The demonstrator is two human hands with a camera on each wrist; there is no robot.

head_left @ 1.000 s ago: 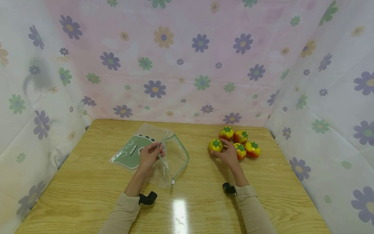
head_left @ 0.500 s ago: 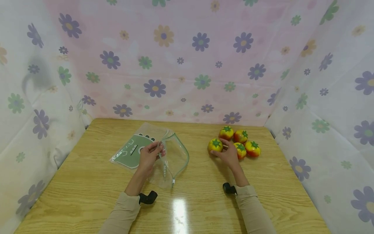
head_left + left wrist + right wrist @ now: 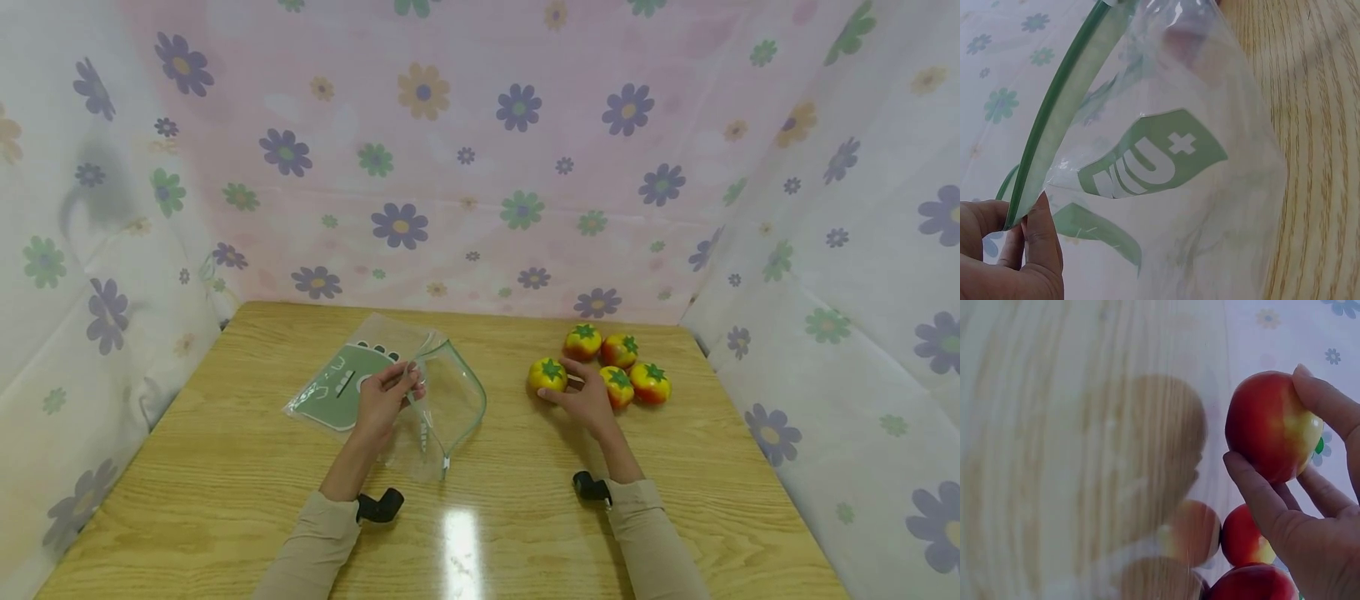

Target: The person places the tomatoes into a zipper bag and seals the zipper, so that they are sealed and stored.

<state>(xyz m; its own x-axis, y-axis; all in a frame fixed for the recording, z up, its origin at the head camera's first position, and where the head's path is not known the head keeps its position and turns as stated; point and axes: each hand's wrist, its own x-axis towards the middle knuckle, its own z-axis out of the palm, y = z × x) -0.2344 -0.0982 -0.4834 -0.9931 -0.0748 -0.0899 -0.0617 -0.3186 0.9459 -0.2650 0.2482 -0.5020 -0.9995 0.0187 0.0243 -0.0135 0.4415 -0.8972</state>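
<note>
My left hand (image 3: 386, 400) pinches the green zip edge of a clear zip bag (image 3: 450, 400), whose mouth gapes toward the right. The bag carries a green cartoon face (image 3: 337, 392), and in the left wrist view a green label (image 3: 1154, 153) shows on its clear side. My right hand (image 3: 587, 402) holds a red-and-yellow toy tomato (image 3: 547, 376) with a green star-shaped top, thumb and fingers around its sides. Seen from the right wrist, this tomato (image 3: 1269, 425) hangs over the wooden surface, its shadow beside it. Several similar tomatoes (image 3: 650, 383) sit just behind and right of that hand.
The wooden table (image 3: 510, 533) reaches back to a flower-patterned cloth (image 3: 480, 183), which also hangs along both sides. The bag's white zip slider (image 3: 446, 462) lies toward its near corner. Dark wrist cameras (image 3: 381, 506) stick out from both cuffs.
My right hand has moved slightly left with the tomato, drawing it away from the others. The left hand and the bag have stayed nearly still.
</note>
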